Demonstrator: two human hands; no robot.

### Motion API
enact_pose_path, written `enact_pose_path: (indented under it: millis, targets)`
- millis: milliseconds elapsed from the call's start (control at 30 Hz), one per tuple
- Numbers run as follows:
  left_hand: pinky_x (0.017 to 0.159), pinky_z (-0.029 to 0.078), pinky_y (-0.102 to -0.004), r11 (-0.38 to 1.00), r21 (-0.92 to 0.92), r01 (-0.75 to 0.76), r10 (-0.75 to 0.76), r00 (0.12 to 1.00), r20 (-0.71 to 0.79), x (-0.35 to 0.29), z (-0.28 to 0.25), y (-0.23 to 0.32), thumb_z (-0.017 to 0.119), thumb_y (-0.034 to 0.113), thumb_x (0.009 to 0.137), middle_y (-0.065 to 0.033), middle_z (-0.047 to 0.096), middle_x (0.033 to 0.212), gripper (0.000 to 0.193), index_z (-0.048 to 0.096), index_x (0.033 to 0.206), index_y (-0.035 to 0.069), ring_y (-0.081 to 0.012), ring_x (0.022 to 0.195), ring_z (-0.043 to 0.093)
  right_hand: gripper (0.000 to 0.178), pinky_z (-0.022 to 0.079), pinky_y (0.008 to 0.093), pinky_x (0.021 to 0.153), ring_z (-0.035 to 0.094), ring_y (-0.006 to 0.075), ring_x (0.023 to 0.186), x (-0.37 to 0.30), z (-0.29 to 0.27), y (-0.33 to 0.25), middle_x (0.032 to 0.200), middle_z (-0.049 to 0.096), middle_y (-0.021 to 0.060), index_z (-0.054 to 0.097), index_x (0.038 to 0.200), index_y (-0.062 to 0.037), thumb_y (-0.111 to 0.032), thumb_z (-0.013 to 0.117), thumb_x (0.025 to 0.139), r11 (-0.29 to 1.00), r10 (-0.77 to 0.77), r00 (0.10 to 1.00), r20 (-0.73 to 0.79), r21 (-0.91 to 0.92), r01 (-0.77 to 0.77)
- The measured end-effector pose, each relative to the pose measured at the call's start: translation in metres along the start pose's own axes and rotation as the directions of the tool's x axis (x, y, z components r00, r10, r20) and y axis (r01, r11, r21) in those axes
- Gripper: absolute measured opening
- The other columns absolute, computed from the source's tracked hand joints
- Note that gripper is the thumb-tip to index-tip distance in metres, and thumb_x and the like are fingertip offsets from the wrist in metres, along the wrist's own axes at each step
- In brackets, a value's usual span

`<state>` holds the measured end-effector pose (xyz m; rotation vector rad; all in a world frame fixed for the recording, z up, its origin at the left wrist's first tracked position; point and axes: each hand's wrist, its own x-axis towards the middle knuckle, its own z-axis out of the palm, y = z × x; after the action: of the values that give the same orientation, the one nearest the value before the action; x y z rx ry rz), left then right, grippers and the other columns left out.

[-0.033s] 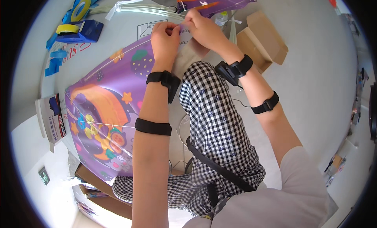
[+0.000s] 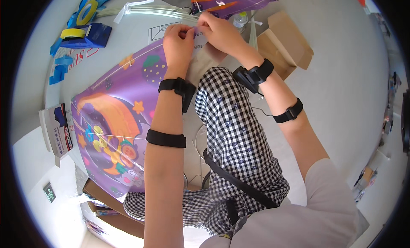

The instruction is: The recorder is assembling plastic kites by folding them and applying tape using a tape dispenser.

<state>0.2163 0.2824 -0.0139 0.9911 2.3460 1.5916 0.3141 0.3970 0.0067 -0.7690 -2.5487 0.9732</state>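
A purple kite (image 2: pixel 147 86) printed with fruit, stars and a large orange crescent lies to the left of my knee. A thin pale rod (image 2: pixel 112 75) runs along its upper edge, and thin lines cross its lower part. My left hand (image 2: pixel 178 45) is closed in a pinch on the kite's far corner. Close beside it, my right hand (image 2: pixel 220 34) pinches at the same corner, fingertips almost meeting those of the left. Whatever small part lies between the fingertips is hidden. Both wrists carry black straps with small devices.
Beyond my hands lie a tied bundle of pale rods (image 2: pixel 158 9), another purple printed sheet (image 2: pixel 230 0) and a clear bottle (image 2: pixel 240 19). A blue tape dispenser (image 2: pixel 96 35) stands at far left, near blue strips (image 2: pixel 60 69). An open cardboard box (image 2: pixel 294 38) sits at right.
Both hands have shifted very slightly, the right one a little to the left and down. Their pinching hold on the kite's corner stays the same.
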Motion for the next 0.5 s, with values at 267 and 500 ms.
enact_pose_path:
  millis: [267,500]
  targets:
    - [0.064,0.051,-0.0286,0.99,-0.1,0.104,-0.1,0.994,0.042,0.0018,-0.0037,-0.0011,0.072,0.009,0.079,-0.0075,0.062,0.086,0.011,0.07,0.085,0.0,-0.0155,0.067,0.061,0.023,0.049,0.0349,0.064,0.065,0.0237,0.071,-0.0015,-0.0017,-0.0063,0.079,0.068,0.0087,0.068,0.108,-0.0125,-0.014,0.057,0.088,0.997,-0.071,0.996,0.051,0.032,0.069]
    - [0.065,0.051,-0.0275,0.984,-0.128,0.124,-0.116,0.991,0.068,0.0047,-0.0066,-0.0035,0.073,0.011,0.079,-0.007,0.064,0.085,0.015,0.07,0.088,-0.001,-0.0143,0.068,0.062,0.021,0.05,0.0322,0.065,0.066,0.0214,0.071,0.0054,0.0038,-0.0013,0.077,0.068,0.0083,0.07,0.105,-0.0124,-0.016,0.06,0.086,0.996,-0.029,0.997,0.067,0.087,0.023]
